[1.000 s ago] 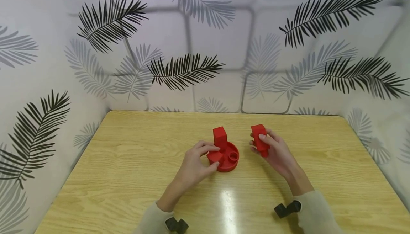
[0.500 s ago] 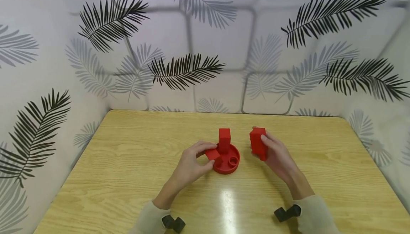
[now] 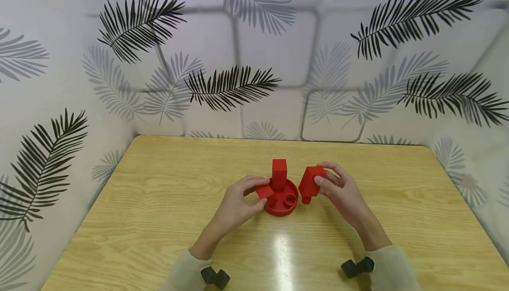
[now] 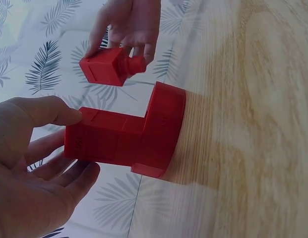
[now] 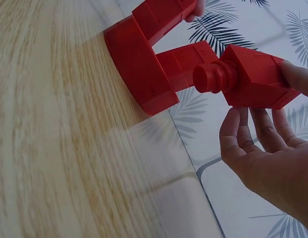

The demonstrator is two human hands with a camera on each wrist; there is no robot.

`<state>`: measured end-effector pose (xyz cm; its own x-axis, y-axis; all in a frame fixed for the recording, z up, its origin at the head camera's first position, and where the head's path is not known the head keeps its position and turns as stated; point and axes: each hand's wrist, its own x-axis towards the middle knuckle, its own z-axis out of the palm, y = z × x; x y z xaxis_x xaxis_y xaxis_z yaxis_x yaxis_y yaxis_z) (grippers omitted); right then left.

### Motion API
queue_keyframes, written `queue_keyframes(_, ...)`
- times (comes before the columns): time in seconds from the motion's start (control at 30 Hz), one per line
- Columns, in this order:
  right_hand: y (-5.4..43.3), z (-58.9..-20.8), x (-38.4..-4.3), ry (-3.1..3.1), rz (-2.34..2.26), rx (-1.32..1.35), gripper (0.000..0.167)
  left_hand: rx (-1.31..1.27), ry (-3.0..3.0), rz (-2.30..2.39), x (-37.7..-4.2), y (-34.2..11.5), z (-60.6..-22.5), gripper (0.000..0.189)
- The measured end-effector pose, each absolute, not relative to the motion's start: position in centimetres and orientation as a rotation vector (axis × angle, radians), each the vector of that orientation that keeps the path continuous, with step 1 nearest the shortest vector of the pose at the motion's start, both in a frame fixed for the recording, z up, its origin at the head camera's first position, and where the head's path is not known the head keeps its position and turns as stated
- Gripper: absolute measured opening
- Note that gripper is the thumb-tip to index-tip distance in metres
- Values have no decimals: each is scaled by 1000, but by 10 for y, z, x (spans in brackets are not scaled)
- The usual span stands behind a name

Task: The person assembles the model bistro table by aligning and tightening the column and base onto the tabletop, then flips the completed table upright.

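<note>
My left hand (image 3: pixel 237 200) pinches a red rectangular block (image 4: pixel 106 136) between thumb and fingers; its lower end sits in a round red base (image 4: pixel 166 131). The base stands on the table, and its raised ring socket (image 3: pixel 290 200) shows at the right side. A second red block (image 3: pixel 279 169) rises upright from the back of the base. My right hand (image 3: pixel 343 189) grips a third red block (image 5: pixel 258 77), held clear of the table just right of the base. From this block's lower end a ridged round peg (image 5: pixel 213 77) sticks out, tilted down and leftward.
The wood-grain table (image 3: pixel 167 171) extends on both sides of the base. A leaf-patterned backdrop (image 3: pixel 254 61) stands behind it and along the sides. Black clip-like pieces (image 3: pixel 214 277) are at both sleeves.
The right hand has brought its block leftward and slightly down beside the base, tilting it. The base and its blocks have turned and shifted slightly, the left hand still gripping its block.
</note>
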<state>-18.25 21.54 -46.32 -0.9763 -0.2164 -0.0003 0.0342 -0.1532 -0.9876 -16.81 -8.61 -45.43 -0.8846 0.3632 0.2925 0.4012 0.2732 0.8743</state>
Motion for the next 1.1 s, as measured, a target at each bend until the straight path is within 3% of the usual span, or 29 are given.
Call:
queue_keyframes(0.47,197,-468,-179,2239,-2164,-332,49,-708,-2483,-1739,-168,-84,-455,42)
queue_keyframes(1.1,187,-475,-176,2328,-1967,-568,49,-681,-2474,-1745,-167,-84,-455,42)
